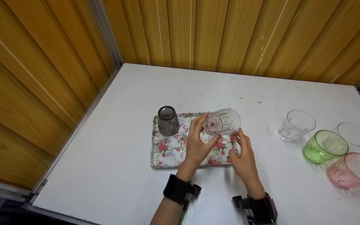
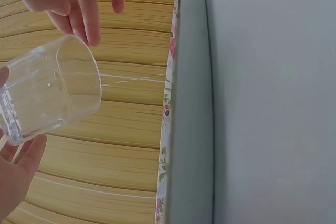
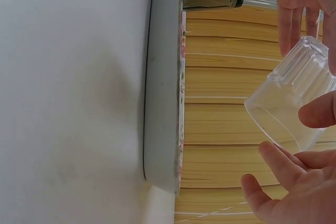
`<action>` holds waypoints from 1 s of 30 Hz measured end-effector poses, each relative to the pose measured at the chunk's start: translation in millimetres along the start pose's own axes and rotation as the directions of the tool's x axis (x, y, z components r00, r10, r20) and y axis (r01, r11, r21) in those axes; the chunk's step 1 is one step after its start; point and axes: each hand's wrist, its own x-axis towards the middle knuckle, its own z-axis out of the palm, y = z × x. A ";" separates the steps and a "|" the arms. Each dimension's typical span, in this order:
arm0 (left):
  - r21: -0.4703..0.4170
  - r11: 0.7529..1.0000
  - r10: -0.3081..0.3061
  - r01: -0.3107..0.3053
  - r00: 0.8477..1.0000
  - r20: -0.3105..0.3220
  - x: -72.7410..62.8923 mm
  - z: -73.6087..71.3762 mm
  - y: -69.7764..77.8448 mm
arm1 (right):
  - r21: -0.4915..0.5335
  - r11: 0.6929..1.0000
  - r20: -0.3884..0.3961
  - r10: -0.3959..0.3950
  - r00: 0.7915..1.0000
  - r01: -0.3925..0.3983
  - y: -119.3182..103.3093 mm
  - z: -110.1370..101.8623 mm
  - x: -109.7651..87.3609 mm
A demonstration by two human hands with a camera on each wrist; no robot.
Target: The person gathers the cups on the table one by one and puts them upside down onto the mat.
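Note:
A clear drinking glass (image 1: 225,122) is held tilted above the floral tray (image 1: 173,153), its base toward the person and its mouth facing away to the right. My left hand (image 1: 195,143) grips it near the base between thumb and fingers, as the left wrist view also shows. At the rim are the fingertips of my right hand (image 1: 244,156), whose thumb stands apart from the glass. In the right wrist view the glass (image 3: 289,93) hangs mouth-down at a slant. A dark grey glass (image 1: 168,123) stands upside down on the tray's left side.
To the right on the white table (image 1: 105,156) stand a clear glass (image 1: 289,132), a green glass (image 1: 316,150) and a pink glass (image 1: 339,173). Another clear glass (image 1: 359,145) is partly hidden behind them. Wood-look panels (image 1: 180,34) enclose the table's back and left side.

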 end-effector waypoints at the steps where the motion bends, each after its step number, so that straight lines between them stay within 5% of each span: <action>1: 0.004 1.000 0.005 -0.005 1.000 0.000 0.1 0.0 0.1 | 0.000 1.000 -0.001 -0.001 1.000 0.001 -0.1 0.1 -0.1; 30: 0.043 0.999 -0.018 0.014 0.997 0.082 -0.1 0.5 -0.7 | 0.030 0.999 0.003 0.031 1.000 -0.031 1.8 -0.2 -0.1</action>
